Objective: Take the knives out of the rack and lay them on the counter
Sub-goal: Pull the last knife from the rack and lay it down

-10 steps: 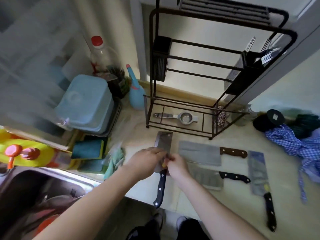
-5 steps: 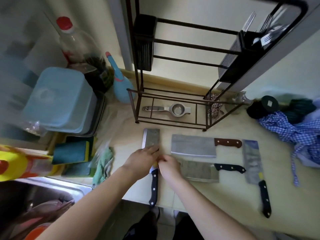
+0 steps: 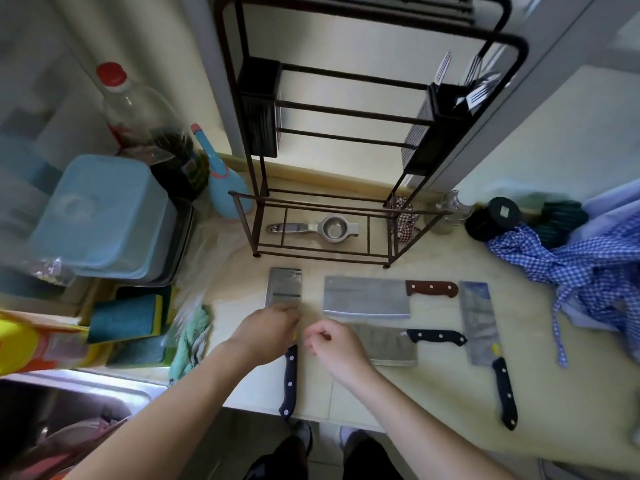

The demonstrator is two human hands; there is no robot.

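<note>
Several cleavers lie on the pale counter (image 3: 433,393) in front of the black wire rack (image 3: 346,112). The leftmost cleaver (image 3: 284,285) points away from me, and its black handle hangs over the counter's front edge. My left hand (image 3: 268,327) rests closed over the place where its blade meets the handle. My right hand (image 3: 332,341) hovers just beside it, fingers loosely curled, holding nothing. To the right lie a brown-handled cleaver (image 3: 363,296), a black-handled one (image 3: 384,344) below it, and a further cleaver (image 3: 478,317) lying lengthwise.
A metal squeezer (image 3: 325,228) sits on the rack's base, and forks stand in its right holder (image 3: 450,102). At the left are a blue lidded box (image 3: 100,209), a bottle (image 3: 138,112), a spray bottle (image 3: 225,188), sponges (image 3: 124,317) and the sink (image 3: 69,410). A blue checked cloth (image 3: 588,271) lies at the right.
The leftmost cleaver has settled flat on the counter. My right hand has come off it and drawn slightly right; my left hand stays on it. The view has shifted.
</note>
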